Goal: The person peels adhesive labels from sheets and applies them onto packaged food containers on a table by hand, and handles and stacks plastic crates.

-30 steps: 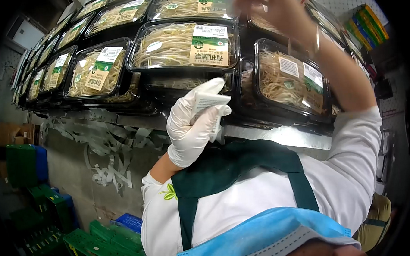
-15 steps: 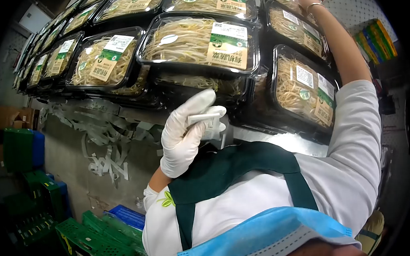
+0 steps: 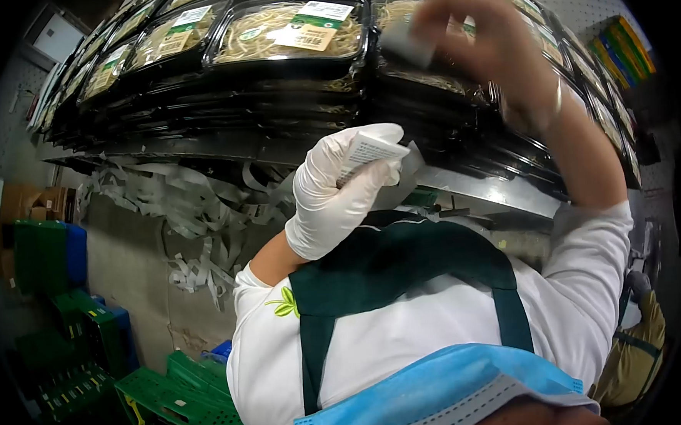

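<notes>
My left hand (image 3: 339, 189), in a white glove, is closed round a small stack of printed labels (image 3: 370, 151) in front of my chest. My bare right hand (image 3: 493, 47), blurred by motion, is raised over the packs at the right. Its fingers are bent, with a pale label-like piece (image 3: 407, 43) at their tips. Beneath it lies a black tray of sprouts (image 3: 441, 80), partly hidden by the hand. To the left, another lidded sprout pack (image 3: 289, 32) carries a green, white and tan label (image 3: 315, 25).
Stacked sprout packs (image 3: 173, 36) stretch along the metal table (image 3: 478, 190). Strips of backing paper (image 3: 178, 202) hang from its edge. Green crates (image 3: 173, 406) stand at the lower left, cartons (image 3: 28, 202) behind them. Another person (image 3: 636, 351) is partly visible at the lower right.
My right hand has come back from the far right packs toward the middle and now has a pale piece at its fingertips. My left hand still grips the labels. The view has shifted.
</notes>
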Motion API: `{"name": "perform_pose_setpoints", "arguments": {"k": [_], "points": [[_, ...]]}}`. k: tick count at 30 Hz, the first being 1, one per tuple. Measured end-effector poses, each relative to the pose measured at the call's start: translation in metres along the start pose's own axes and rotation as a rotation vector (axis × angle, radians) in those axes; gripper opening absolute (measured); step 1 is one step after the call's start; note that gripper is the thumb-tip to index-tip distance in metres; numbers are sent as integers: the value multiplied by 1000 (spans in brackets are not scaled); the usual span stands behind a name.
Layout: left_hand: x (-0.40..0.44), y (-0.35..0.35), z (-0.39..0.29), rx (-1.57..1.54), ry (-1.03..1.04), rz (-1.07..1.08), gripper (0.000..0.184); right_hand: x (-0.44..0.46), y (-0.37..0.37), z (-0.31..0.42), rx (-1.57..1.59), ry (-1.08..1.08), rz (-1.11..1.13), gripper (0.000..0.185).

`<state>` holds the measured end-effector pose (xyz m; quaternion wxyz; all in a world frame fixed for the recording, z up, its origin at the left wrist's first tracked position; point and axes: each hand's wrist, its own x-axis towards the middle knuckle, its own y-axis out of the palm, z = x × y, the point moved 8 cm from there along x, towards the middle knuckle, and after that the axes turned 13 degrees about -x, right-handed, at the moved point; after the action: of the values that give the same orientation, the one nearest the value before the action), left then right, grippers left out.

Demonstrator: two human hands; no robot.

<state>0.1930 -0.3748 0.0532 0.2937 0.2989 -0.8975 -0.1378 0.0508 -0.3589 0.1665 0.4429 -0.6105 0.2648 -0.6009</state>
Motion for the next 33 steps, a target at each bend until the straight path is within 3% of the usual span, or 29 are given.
{"name": "perform_pose_setpoints", "arguments": {"k": [1, 2, 4, 6, 8, 10, 12, 13, 14, 16, 17, 18, 19, 20, 22, 24, 25, 26, 27, 28, 29, 30, 32, 33], "points": [[-4, -7, -1, 37, 22, 70, 20, 12, 10, -61, -13, 155, 74, 18], [-9, -15, -4, 30, 21, 81, 20, 25, 2, -86, -193, 485, 162, 28], [-16, -33, -6, -48, -86, 24, 18, 25, 26, -132, -333, 522, 225, 28], [-18, -46, -13, -8, -75, 47, 13, 16, 56, -144, -524, 514, 425, 20], [-20, -52, -25, 351, 138, 169, 10, 12, 57, -145, -539, 426, 399, 28], [-21, -56, -24, 274, 83, 212, 11, -5, 39, -140, -591, 770, 540, 34], [-24, -63, -8, -279, -260, 60, 12, -20, 31, -178, -680, 653, 425, 37], [-16, -60, -14, -128, -207, 99, 14, -20, 28, -179, -598, 629, 351, 35], [-21, -63, -12, -249, -272, -156, 17, -22, 26, -178, -516, 597, 278, 33], [-14, -59, -13, -232, -219, -91, 14, 6, 38, -65, 179, 454, 149, 30], [-14, -60, -13, -227, -215, -97, 14, 4, 64, -16, 541, 409, 287, 37], [-13, -61, -11, -256, -237, -79, 9, 5, 62, 35, 364, 194, 360, 43], [-13, -60, -8, -284, -258, -58, 6, 3, 69, 64, 445, 48, 376, 42], [-13, -66, -9, -212, -98, -49, 7, 0, 74, 77, 545, 77, 416, 30], [0, -52, -22, -296, 6, 78, 6, 9, 59, 67, 564, -52, 196, 17], [10, -47, -17, -3, -68, -161, 13, 36, 28, 15, 113, 2, -44, 16], [12, -49, -7, -101, -29, -38, 18, 56, 22, -48, -151, 122, -30, 10], [14, -56, -3, -100, -24, -39, 18, 72, 23, -111, -150, 88, -81, 15], [17, -60, 4, -133, -76, -23, 17, 85, 15, -144, -338, 452, 89, 27], [20, -61, 9, -166, -132, -8, 16, 86, 26, -186, -417, 537, 196, 27], [22, -63, 7, -103, -111, -28, 16, 85, 35, -213, -520, 533, 241, 31], [23, -66, 5, 13, -65, -12, 16, 84, 63, -255, -628, 449, 435, 23], [25, -75, 6, 323, 48, 120, 17, 72, 80, -251, -640, 287, 261, 27], [26, -76, 6, 323, 39, 112, 17, 67, 83, -262, -570, 385, 294, 27]]}}
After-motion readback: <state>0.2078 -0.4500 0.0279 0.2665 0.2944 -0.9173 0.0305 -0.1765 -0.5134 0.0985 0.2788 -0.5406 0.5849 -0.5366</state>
